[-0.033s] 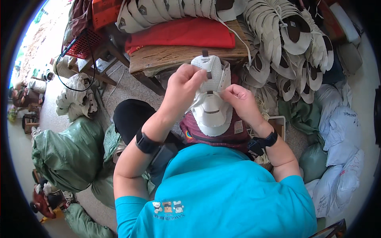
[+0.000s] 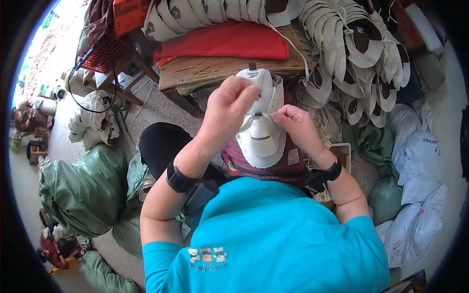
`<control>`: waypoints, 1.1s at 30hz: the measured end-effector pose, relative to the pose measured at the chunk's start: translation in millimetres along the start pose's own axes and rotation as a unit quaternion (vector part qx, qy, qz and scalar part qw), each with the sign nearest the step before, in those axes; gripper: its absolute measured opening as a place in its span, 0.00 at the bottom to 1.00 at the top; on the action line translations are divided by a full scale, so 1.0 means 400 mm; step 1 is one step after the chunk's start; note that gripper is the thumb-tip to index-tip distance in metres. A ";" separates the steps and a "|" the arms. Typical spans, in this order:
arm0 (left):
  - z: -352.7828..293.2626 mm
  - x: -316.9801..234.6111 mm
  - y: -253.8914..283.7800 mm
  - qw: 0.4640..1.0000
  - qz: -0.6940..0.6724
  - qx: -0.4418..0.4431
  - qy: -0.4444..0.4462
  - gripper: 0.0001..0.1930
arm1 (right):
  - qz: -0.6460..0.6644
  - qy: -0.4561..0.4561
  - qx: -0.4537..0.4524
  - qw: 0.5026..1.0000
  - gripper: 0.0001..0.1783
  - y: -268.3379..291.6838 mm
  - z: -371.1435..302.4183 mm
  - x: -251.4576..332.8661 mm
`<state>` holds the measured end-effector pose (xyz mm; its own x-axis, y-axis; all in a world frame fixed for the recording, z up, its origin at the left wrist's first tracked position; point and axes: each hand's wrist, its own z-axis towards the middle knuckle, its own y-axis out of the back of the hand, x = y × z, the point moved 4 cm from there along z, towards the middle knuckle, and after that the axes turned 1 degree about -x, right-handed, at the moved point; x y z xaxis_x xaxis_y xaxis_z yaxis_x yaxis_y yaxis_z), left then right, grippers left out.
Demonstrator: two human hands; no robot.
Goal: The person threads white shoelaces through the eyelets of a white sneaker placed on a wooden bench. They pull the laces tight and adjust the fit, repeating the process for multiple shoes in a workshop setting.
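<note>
A white shoe upper (image 2: 261, 144) lies over my lap on a maroon striped cloth (image 2: 294, 168), its toe toward me and its perforated tongue (image 2: 264, 93) pointing away. My left hand (image 2: 232, 100) is raised over the left side of the tongue, thumb and fingers pinched together. Whatever it pinches is hidden. At the right edge of the lacing opening, my right hand (image 2: 295, 121) is closed, its thumb and finger pinching a thin white lace (image 2: 267, 116). This lace crosses the base of the tongue, by a small dark loop.
Ahead stands a wooden bench (image 2: 205, 71) bearing a red cloth (image 2: 220, 46) and a row of stacked shoe uppers (image 2: 210, 14). More uppers (image 2: 342, 53) hang bundled at the right. Green sacks (image 2: 88, 185) lie left, white sacks (image 2: 420, 166) right. Another person (image 2: 51, 249) is far lower left.
My left hand has shifted slightly right, covering a dark tab on the tongue that showed before. The right hand and the shoe upper have hardly moved.
</note>
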<state>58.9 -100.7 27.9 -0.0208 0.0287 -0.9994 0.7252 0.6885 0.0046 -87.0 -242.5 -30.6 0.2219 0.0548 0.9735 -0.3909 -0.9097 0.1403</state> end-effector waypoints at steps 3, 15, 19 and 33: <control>-0.013 -0.040 -0.034 0.997 0.044 0.024 -0.058 0.12 | 0.057 -0.015 0.006 0.998 0.06 0.000 -0.006 0.002; -0.005 0.028 -0.024 0.982 -0.096 0.081 0.138 0.16 | -0.240 0.208 -0.104 0.942 0.06 -0.030 -0.016 0.066; -0.023 0.007 -0.040 0.992 -0.027 0.077 0.101 0.16 | -0.437 0.330 -0.112 0.829 0.07 -0.050 -0.016 0.091; -0.021 0.064 -0.064 0.999 0.006 -0.052 0.014 0.06 | -0.449 0.280 0.196 0.825 0.23 0.016 0.090 0.219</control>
<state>34.1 -111.5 2.4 -0.0328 0.0567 -0.9979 0.6499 0.7597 0.0218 -38.1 -258.3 49.3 -0.2269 0.8617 0.4539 0.0503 -0.4551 0.8890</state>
